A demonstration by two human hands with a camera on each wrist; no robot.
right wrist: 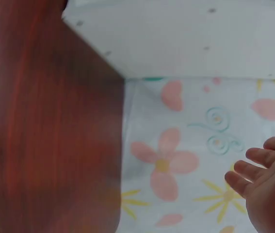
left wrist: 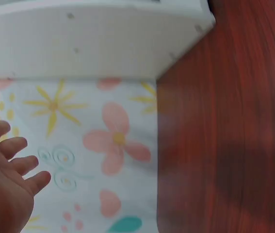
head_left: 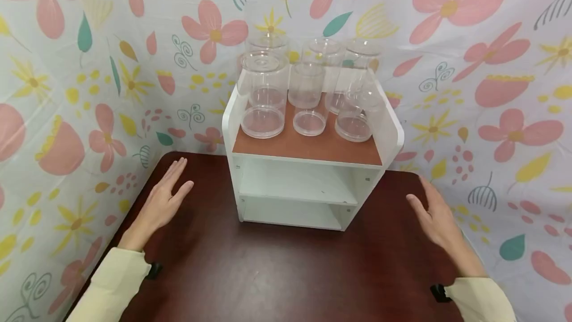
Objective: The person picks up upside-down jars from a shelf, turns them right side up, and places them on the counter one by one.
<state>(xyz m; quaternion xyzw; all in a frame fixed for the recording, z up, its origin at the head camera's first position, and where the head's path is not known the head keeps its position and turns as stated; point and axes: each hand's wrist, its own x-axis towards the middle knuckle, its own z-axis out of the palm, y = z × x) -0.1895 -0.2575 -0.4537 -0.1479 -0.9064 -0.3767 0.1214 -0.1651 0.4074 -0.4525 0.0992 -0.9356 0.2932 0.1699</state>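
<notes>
In the head view my left hand [head_left: 162, 201] hovers over the left side of the table, fingers extended, holding nothing. My right hand [head_left: 435, 217] is likewise apart from everything over the right side, thumb spread from the fingers. Between them stands a white shelf unit [head_left: 292, 161] with a brown top board [head_left: 277, 148]. Several clear cylindrical containers stand on that board, among them a front left one [head_left: 262, 123], a small middle one [head_left: 309, 123] and a front right one [head_left: 353, 128]. Some stand behind or overlap others, so their edges are hard to separate.
The dark red-brown table [head_left: 268, 272] carries the shelf unit near its back edge. Two lower compartments, split by a white shelf board [head_left: 299, 190], face me. A floral cloth [head_left: 447, 63] hangs behind and on both sides. Raised white side panels [head_left: 391, 118] flank the top board.
</notes>
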